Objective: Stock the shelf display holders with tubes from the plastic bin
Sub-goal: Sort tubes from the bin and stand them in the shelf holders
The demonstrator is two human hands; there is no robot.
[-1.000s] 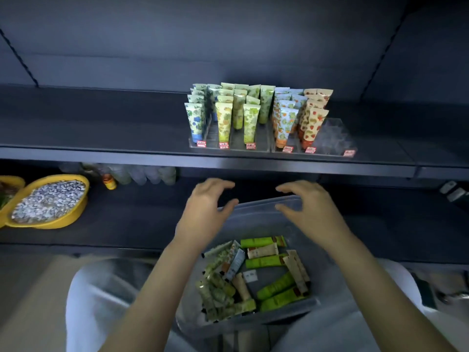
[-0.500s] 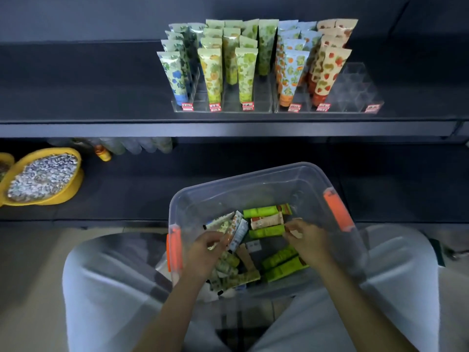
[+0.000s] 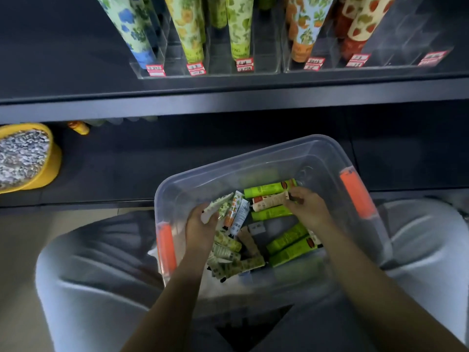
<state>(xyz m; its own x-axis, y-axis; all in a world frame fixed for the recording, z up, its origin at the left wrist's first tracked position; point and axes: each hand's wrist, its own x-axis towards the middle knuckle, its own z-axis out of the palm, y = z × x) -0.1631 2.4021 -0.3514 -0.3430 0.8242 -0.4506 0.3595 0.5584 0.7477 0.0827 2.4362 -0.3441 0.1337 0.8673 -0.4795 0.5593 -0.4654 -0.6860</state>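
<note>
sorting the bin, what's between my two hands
In the head view, between the left hand, holding a leaf-print tube, and the right hand: an orange-print tube, a white tube, a cream tube and a green tube.

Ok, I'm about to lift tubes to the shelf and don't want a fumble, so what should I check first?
1. Left hand has a tube: ok, it grips a pale leaf-print tube.
2. Right hand has a tube: ok, it pinches the end of the cream tube.
3. Plastic bin steady: ok, it rests on the lap.
4. Free lane: ok, the rightmost lane of the right display holder looks empty.
5. Prints match a lane: cannot tell, too blurred.
</note>
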